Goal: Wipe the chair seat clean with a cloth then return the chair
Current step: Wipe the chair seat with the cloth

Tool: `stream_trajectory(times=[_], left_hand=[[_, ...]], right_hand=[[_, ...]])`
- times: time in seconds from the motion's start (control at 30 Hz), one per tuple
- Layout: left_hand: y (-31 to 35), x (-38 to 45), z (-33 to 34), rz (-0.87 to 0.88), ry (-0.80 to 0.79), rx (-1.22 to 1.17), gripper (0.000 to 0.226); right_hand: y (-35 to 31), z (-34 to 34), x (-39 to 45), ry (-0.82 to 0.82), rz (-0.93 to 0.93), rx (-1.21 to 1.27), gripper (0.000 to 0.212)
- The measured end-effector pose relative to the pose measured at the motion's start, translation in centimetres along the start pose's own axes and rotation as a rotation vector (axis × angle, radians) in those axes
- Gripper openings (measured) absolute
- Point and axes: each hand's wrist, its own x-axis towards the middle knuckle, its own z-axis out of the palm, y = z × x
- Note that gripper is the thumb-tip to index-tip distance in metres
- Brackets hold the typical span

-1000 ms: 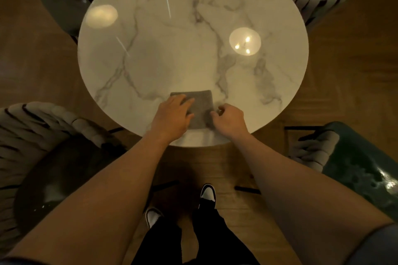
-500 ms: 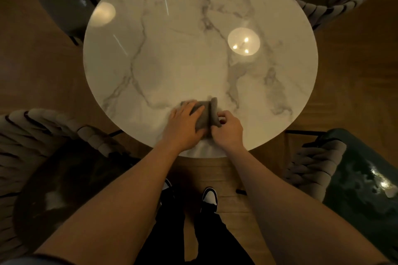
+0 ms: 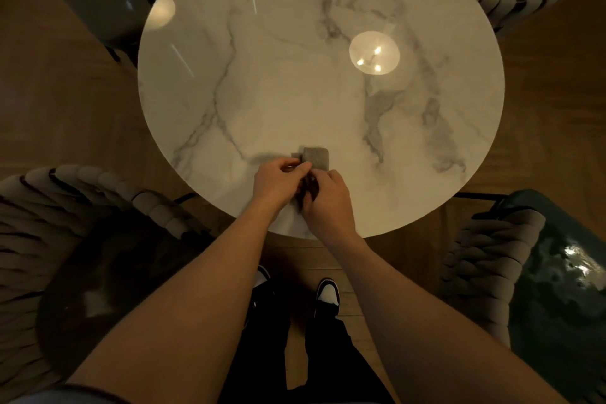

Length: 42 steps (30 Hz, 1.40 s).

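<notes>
We stand at the table (image 3: 295,92). The cloth (image 3: 315,158), folded small, lies on its near edge. Our left hand (image 3: 278,184) pinches the cloth's near-left corner; our right hand (image 3: 328,203), just beside it, curls its fingers on the cloth's near part. One chair (image 3: 65,239) sits left of the table, another chair (image 3: 524,272) right.

Round marble table (image 3: 295,92), probably wooden floor (image 3: 65,108)
</notes>
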Motion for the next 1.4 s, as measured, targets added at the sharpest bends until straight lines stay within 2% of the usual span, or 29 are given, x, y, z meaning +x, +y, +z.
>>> stream_trajectory(times=[0.17, 0.33, 0.47, 0.53, 0.63, 0.77, 0.9, 1.1, 1.23, 1.33, 1.4], left_hand=[[0.3, 0.8, -0.2, -0.012, 0.024, 0.046, 0.013], [0.4, 1.1, -0.3, 0.027, 0.155, 0.266, 0.017], [0.7, 1.2, 0.0, 0.064, 0.197, 0.416, 0.017], [0.7, 1.3, 0.3, 0.074, 0.210, 0.466, 0.015], [0.6, 1.3, 0.6, 0.093, 0.229, 0.491, 0.009], [0.6, 1.6, 0.4, 0.069, 0.229, 0.488, 0.011], [0.8, 1.8, -0.1, 0.049, 0.206, 0.503, 0.016], [0.7, 1.5, -0.4, 0.087, 0.168, 0.502, 0.014], [0.2, 0.8, -0.6, 0.104, 0.119, 0.460, 0.011], [-0.3, 0.2, -0.8, 0.098, 0.107, 0.358, 0.026], [-0.3, -0.8, -0.8, 0.011, 0.075, 0.149, 0.044]], right_hand=[[0.6, 1.2, -0.1, 0.012, -0.089, -0.080, 0.035], [1.1, 1.6, -0.4, -0.029, -0.184, -0.183, 0.036], [0.9, 1.6, -0.6, -0.048, -0.164, -0.184, 0.033], [1.0, 1.4, -0.4, -0.032, -0.087, -0.132, 0.030], [1.5, 0.5, 0.1, 0.099, 0.139, -0.004, 0.018], [1.3, -0.8, 1.1, 0.094, 0.396, 0.117, 0.039], [0.4, -1.1, 2.4, 0.031, 0.525, 0.237, 0.043], [0.3, -0.8, 2.7, -0.042, 0.522, 0.288, 0.023], [0.3, -1.1, 2.0, -0.079, 0.491, 0.455, 0.009], [0.4, -1.4, 1.6, -0.120, 0.511, 0.671, 0.014], [0.2, -1.9, 1.2, -0.171, 0.520, 0.829, 0.016]])
